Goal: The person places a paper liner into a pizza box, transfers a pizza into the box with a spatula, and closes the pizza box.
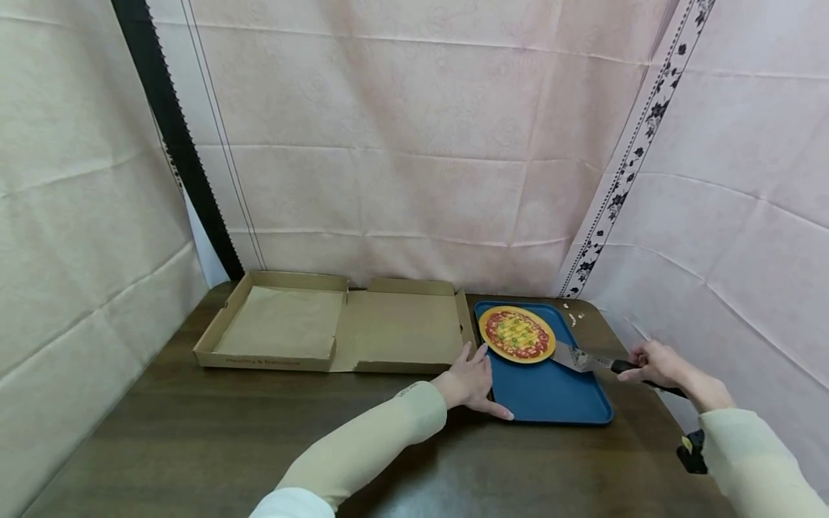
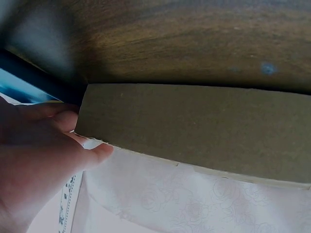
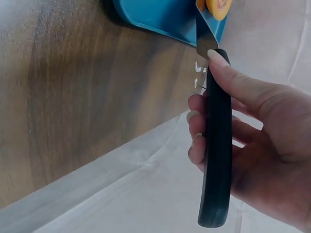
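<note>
A small pizza (image 1: 517,334) with red and yellow topping lies toward the back of a blue tray (image 1: 544,392). My right hand (image 1: 660,365) grips the black handle (image 3: 217,145) of a metal pizza server (image 1: 576,357), thumb along its top. The server's blade reaches over the tray to the pizza's right edge; whether its tip is under the pizza is hard to tell. At the tray's left edge my left hand (image 1: 469,385) is spread, thumb by the near corner. Its fingers are by the corner of the cardboard box (image 2: 194,128) in the left wrist view.
An opened pizza box (image 1: 388,331) lies flat left of the tray, with paper (image 1: 281,324) lining its left half. White crumbs (image 1: 573,320) lie on the brown table (image 1: 227,446) behind the tray's right corner. Cloth curtains (image 1: 388,144) enclose the back and sides.
</note>
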The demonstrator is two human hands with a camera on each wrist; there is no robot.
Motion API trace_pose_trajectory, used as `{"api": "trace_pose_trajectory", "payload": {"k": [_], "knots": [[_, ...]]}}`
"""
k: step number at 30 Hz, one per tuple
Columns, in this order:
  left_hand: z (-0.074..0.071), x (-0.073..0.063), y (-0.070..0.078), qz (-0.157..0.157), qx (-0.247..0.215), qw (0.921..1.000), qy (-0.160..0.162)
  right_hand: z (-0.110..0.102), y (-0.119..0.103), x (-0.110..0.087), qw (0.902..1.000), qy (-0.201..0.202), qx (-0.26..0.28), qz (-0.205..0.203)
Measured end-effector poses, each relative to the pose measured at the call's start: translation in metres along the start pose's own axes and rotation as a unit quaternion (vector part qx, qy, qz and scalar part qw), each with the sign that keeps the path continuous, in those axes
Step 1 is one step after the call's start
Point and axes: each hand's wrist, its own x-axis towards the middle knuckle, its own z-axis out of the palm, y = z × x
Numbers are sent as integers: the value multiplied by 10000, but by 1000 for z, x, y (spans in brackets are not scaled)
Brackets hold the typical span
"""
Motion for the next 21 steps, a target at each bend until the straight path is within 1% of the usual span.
{"api": "trace_pose_trajectory", "payload": {"k": [4, 6, 7, 8, 9, 11, 13, 14, 15, 18, 21], "knots": [[0, 0, -1, 23, -29, 10000, -4, 4, -1, 4, 10000, -12, 64, -40], [-1, -1, 0, 53, -52, 10000, -13, 5, -3, 5, 10000, -47, 53, 43], [-1, -1, 0, 64, -62, 10000, -21, 5, -4, 6, 9998, -126, 131, 89], [-1, -1, 0, 69, -69, 9999, -28, 5, -5, 6, 9989, -297, 331, 172], [-2, -2, 0, 70, -70, 9999, -37, 5, -7, 7, 9967, -485, 564, 324], [-2, -2, 1, 61, -72, 9999, -49, 5, -10, 8, 9891, -898, 1014, 570], [-3, -3, 1, 48, -90, 9999, -58, 6, -13, 9, 9776, -1291, 1494, 724], [-3, -3, 1, 41, -98, 9999, -60, 7, -13, 10, 9730, -1429, 1643, 761], [-3, -3, 1, 32, -111, 9999, -65, 8, -14, 10, 9715, -1488, 1687, 752], [-4, -4, 0, 16, -141, 9999, -80, 12, -13, 12, 9744, -1515, 1602, 443], [-4, -4, 0, 4, -104, 9999, -98, 15, -14, 15, 9794, -1460, 1334, 399]]}}
